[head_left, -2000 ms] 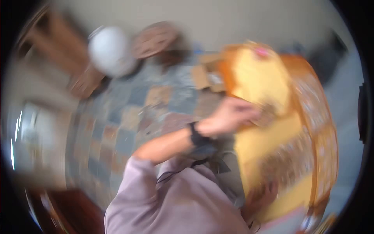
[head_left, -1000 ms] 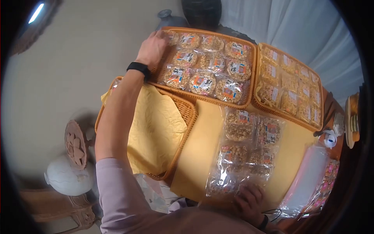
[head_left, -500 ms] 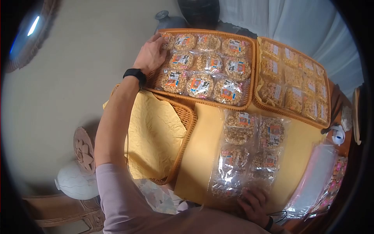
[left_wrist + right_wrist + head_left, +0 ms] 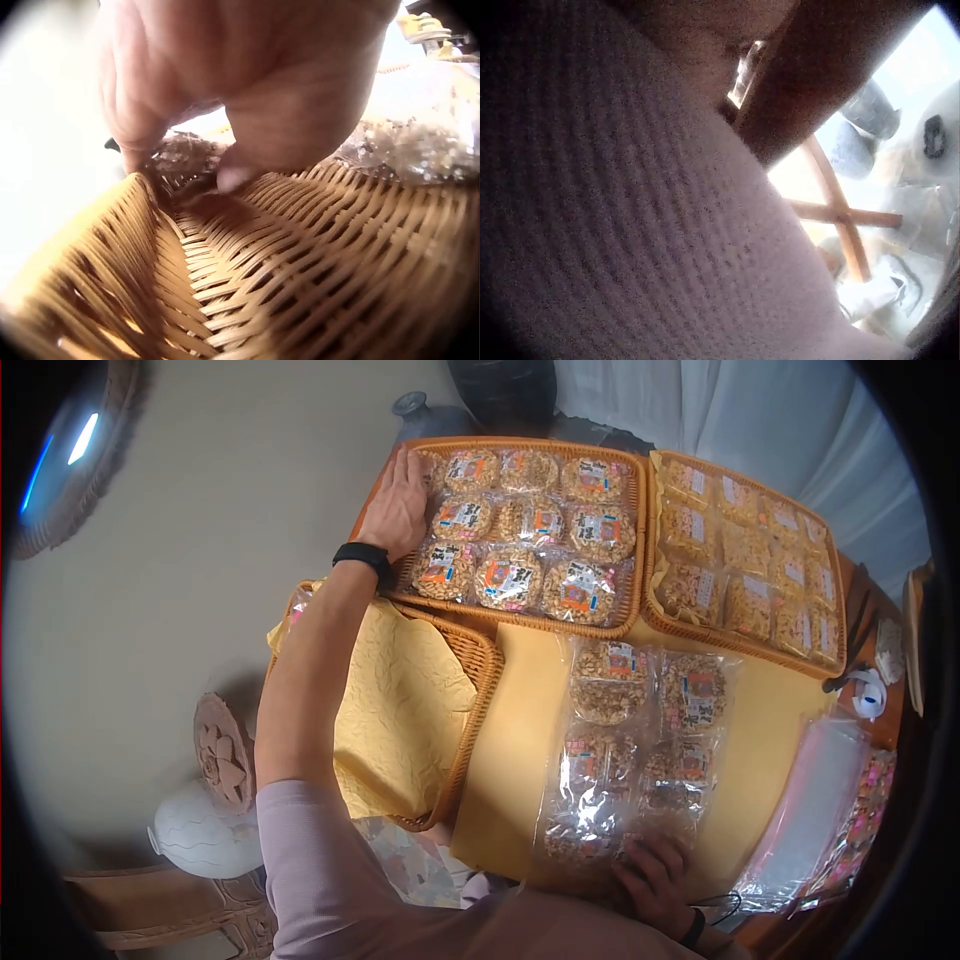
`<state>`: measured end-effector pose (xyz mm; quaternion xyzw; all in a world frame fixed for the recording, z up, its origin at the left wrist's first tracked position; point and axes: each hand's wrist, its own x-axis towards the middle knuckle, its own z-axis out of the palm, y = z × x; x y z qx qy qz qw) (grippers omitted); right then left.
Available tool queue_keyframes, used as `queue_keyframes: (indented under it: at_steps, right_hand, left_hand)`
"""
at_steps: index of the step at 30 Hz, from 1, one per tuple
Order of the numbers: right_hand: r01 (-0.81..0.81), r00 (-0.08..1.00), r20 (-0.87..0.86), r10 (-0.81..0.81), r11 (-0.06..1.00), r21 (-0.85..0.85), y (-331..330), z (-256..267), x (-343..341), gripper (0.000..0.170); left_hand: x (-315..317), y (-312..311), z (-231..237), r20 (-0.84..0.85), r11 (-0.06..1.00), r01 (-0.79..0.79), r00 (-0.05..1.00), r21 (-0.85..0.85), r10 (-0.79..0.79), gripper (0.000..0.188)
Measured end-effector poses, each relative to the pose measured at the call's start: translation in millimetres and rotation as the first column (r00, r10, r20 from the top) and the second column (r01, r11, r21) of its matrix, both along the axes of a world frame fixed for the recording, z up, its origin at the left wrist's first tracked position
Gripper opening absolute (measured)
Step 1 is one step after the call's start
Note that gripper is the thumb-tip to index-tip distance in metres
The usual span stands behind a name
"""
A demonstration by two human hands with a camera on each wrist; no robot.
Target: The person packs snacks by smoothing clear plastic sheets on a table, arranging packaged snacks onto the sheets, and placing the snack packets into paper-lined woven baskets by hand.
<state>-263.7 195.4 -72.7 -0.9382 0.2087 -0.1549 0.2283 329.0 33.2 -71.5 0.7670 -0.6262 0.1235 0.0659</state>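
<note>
My left hand lies along the left end of a wicker basket in the head view, fingers extended toward its far corner. Beside the fingertips sits a wrapped round nut cake, partly covered. In the left wrist view that hand hangs over the woven floor, the thumb tip low beside a wrapped cake. My right hand rests with loose fingers at the near end of the clear-wrapped nut cakes on the yellow sheet. Shirt fabric fills much of the right wrist view.
A second basket of square packets adjoins on the right. Yellow paper lines a tilted basket at the left. Clear plastic bags and a white tape roll lie at right. A dark vase stands behind.
My left hand came from over the paper-lined basket to the cake basket's far corner; its fingers have since straightened there. The right hand stays by the clear-wrapped cakes.
</note>
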Motion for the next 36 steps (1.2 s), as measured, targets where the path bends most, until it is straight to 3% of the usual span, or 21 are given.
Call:
queue_keyframes:
  at_steps: [1, 3, 8, 10, 14, 17, 20, 21, 22, 24, 28, 29, 30, 32, 33, 36]
  right_hand:
    - [0.001, 1.000, -0.006, -0.001, 1.000, 0.012, 0, 0, 0, 0.035]
    - [-0.020, 1.000, -0.022, 0.020, 1.000, -0.011, -2, -2, -3, 0.035]
    - [-0.017, 1.000, 0.001, 0.017, 1.000, 0.007, 0, 0, -2, 0.032]
    - [0.010, 1.000, 0.006, -0.010, 1.000, 0.024, 3, 0, 0, 0.032]
    - [0.015, 1.000, 0.009, -0.015, 1.000, -0.005, 5, -2, 0, 0.029]
    - [0.037, 0.999, 0.009, -0.037, 0.999, 0.001, 6, 0, 2, 0.029]
    - [0.045, 0.999, 0.012, -0.046, 0.999, 0.007, 7, 0, 2, 0.030]
    - [0.051, 0.999, 0.014, -0.051, 0.999, 0.008, 8, -2, 2, 0.030]
    - [0.057, 0.998, 0.014, -0.057, 0.998, 0.010, 8, -3, 1, 0.030]
    - [0.049, 0.999, -0.011, -0.049, 0.999, 0.002, 8, -5, 0, 0.030]
    - [0.053, 0.999, 0.000, -0.053, 0.999, 0.004, 7, -1, 2, 0.028]
    - [0.055, 0.998, 0.008, -0.055, 0.999, 0.000, 7, -1, 3, 0.028]
    - [0.048, 0.999, 0.021, -0.047, 0.999, -0.010, 6, -1, 4, 0.027]
    - [0.044, 0.999, 0.032, -0.043, 0.999, -0.018, 6, 0, 2, 0.026]
    - [0.049, 0.997, 0.056, -0.048, 0.998, -0.027, 7, 0, 0, 0.026]
    - [0.048, 0.993, 0.114, -0.044, 0.998, -0.035, 1, 0, 13, 0.022]
  left_hand:
    - [1, 0, 1, -0.001, 1.000, 0.005, 1.000, -0.004, -0.005, 0.069]
    - [1, -2, 4, 0.157, 0.986, -0.044, 0.987, 0.160, 0.018, 0.072]
    - [8, -5, -6, 0.080, 0.984, -0.069, 0.995, 0.163, 0.056, 0.075]
    - [3, -5, 2, 0.046, 0.944, -0.162, 0.987, 0.287, 0.155, 0.075]
    - [-10, 0, 23, 0.044, 0.936, -0.177, 0.984, 0.306, 0.172, 0.072]
    - [-20, -4, 38, -0.037, 0.968, -0.144, 0.987, 0.205, 0.155, 0.068]
    - [-40, -13, 41, -0.295, 0.984, -0.024, 0.952, 0.175, 0.075, 0.084]
    - [-43, -18, 30, -0.357, 0.972, -0.089, 0.920, 0.218, 0.164, 0.104]
    - [-52, -24, 27, -0.361, 0.971, -0.091, 0.917, 0.222, 0.169, 0.104]
    - [-63, -30, 22, -0.278, 0.895, -0.234, 0.894, 0.380, 0.352, 0.115]
    - [-57, -26, 28, -0.364, 0.900, -0.172, 0.872, 0.400, 0.328, 0.121]
    - [-57, -24, 29, -0.384, 0.922, -0.190, 0.866, 0.339, 0.320, 0.110]
    - [-50, -24, 28, -0.381, 0.924, -0.191, 0.869, 0.331, 0.316, 0.110]
    - [-35, -21, 30, -0.444, 0.932, -0.088, 0.861, 0.351, 0.249, 0.100]
    - [-59, -3, 64, -0.499, 0.959, 0.042, 0.860, 0.282, 0.109, 0.086]
    - [-89, 40, 95, -0.565, 0.971, -0.001, 0.813, 0.240, 0.141, 0.072]
